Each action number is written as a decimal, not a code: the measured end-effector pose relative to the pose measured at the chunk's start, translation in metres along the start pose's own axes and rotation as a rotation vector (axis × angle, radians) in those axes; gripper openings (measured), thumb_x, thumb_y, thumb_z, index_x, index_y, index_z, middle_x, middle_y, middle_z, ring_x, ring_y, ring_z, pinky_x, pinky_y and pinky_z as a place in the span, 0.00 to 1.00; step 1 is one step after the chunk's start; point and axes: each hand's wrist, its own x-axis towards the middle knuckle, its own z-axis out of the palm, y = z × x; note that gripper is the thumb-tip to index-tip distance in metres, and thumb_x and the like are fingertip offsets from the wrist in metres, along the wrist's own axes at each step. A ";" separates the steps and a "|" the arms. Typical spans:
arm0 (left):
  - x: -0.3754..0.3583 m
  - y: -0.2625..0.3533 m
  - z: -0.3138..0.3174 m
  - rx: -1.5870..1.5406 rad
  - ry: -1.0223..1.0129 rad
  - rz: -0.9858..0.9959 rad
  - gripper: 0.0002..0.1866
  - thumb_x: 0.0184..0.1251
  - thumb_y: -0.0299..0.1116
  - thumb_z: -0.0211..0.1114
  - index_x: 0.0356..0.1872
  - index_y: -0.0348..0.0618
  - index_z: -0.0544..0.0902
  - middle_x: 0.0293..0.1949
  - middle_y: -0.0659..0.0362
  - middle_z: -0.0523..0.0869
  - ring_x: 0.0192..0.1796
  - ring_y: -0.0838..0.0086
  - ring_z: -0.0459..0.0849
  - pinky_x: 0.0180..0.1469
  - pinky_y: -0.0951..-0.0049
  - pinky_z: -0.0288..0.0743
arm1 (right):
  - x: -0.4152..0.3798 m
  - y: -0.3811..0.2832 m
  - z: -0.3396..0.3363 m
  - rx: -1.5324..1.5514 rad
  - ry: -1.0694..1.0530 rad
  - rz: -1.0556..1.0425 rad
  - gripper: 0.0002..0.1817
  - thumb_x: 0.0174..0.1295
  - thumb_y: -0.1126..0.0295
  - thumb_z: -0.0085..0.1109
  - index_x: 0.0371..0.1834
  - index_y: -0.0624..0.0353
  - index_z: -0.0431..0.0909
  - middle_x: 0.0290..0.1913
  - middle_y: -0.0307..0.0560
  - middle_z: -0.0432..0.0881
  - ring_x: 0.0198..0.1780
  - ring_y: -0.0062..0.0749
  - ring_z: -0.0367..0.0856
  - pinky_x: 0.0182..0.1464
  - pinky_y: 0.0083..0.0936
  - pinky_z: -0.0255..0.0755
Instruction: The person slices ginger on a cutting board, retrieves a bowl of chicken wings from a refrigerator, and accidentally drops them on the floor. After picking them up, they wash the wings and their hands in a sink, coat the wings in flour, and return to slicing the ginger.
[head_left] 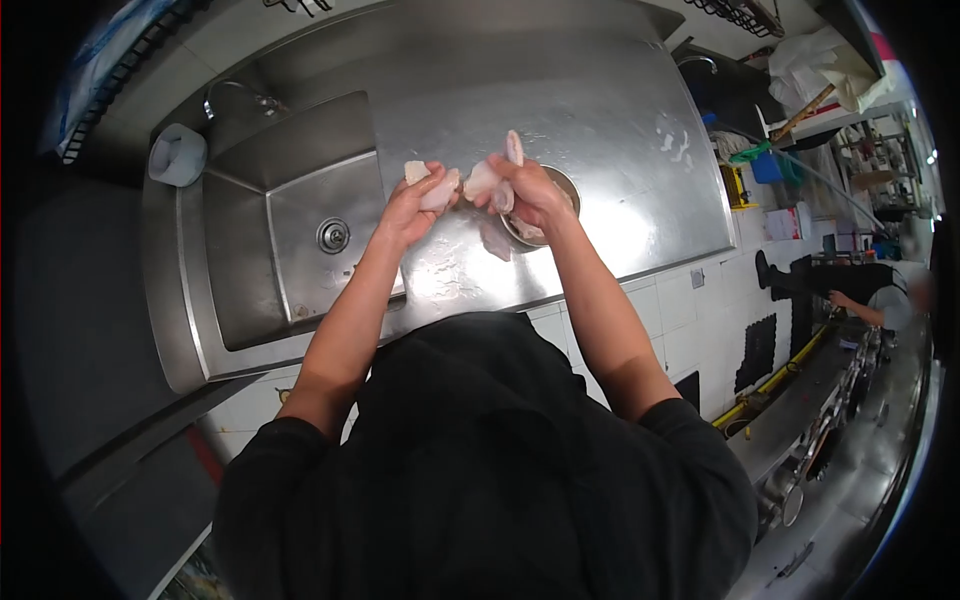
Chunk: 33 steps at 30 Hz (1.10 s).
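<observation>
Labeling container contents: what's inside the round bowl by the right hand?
Pale, raw-looking meat shows near the edge of the bowl closest to the wearer. The right hand covers much of the rest; piece count can't be told.

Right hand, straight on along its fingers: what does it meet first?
Probably the meat in the left hand, close across from the right hand and its own piece. Depth is unclear here; it might pass above or below.

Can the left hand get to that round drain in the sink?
Probably yes. The left hand is near the sink, and nothing seems to block the drain. But its fingers hold a piece of raw meat, so it might need to let go first.
</observation>
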 end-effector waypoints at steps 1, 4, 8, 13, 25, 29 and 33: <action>0.003 0.003 -0.005 0.034 -0.007 0.063 0.23 0.70 0.28 0.72 0.61 0.45 0.72 0.55 0.50 0.84 0.56 0.61 0.86 0.54 0.57 0.85 | 0.010 -0.001 0.002 0.001 -0.006 0.005 0.18 0.77 0.62 0.57 0.52 0.72 0.73 0.40 0.62 0.86 0.30 0.43 0.89 0.26 0.34 0.82; 0.009 0.010 -0.011 0.158 0.061 0.179 0.25 0.67 0.25 0.74 0.62 0.44 0.73 0.53 0.50 0.84 0.56 0.62 0.86 0.53 0.61 0.84 | 0.039 0.004 0.003 -0.248 -0.042 0.015 0.19 0.77 0.63 0.55 0.54 0.72 0.71 0.39 0.60 0.85 0.32 0.43 0.88 0.27 0.39 0.81; 0.044 -0.005 -0.025 0.510 0.207 0.395 0.24 0.63 0.23 0.75 0.59 0.39 0.77 0.51 0.52 0.87 0.53 0.67 0.87 0.55 0.69 0.82 | 0.053 -0.005 0.019 -0.480 0.117 0.042 0.23 0.73 0.66 0.59 0.62 0.75 0.72 0.51 0.62 0.83 0.46 0.47 0.89 0.36 0.39 0.89; 0.059 -0.009 -0.027 0.628 0.272 0.379 0.22 0.65 0.22 0.75 0.59 0.38 0.80 0.49 0.54 0.88 0.52 0.71 0.87 0.56 0.71 0.80 | 0.067 -0.002 0.011 -0.692 0.231 0.003 0.17 0.69 0.70 0.58 0.55 0.73 0.79 0.45 0.62 0.87 0.41 0.47 0.91 0.29 0.36 0.86; 0.082 -0.003 -0.055 1.455 0.322 0.584 0.24 0.70 0.34 0.70 0.64 0.36 0.80 0.60 0.44 0.84 0.61 0.54 0.84 0.62 0.63 0.77 | -0.045 -0.006 -0.073 -1.314 0.329 -0.277 0.17 0.67 0.72 0.58 0.56 0.66 0.81 0.54 0.62 0.87 0.55 0.53 0.86 0.59 0.39 0.78; 0.058 0.007 -0.034 1.211 0.306 0.327 0.21 0.69 0.31 0.68 0.62 0.37 0.82 0.60 0.45 0.84 0.61 0.53 0.84 0.64 0.60 0.76 | -0.068 -0.006 -0.079 -1.358 0.336 -0.246 0.24 0.59 0.77 0.62 0.61 0.61 0.81 0.57 0.62 0.85 0.59 0.56 0.84 0.62 0.42 0.77; 0.028 -0.012 -0.002 1.714 0.387 0.979 0.16 0.68 0.30 0.67 0.55 0.38 0.85 0.46 0.46 0.89 0.46 0.52 0.88 0.53 0.60 0.81 | -0.091 -0.016 -0.059 -1.333 0.293 -0.251 0.26 0.55 0.80 0.59 0.61 0.59 0.81 0.59 0.60 0.83 0.61 0.57 0.81 0.65 0.39 0.76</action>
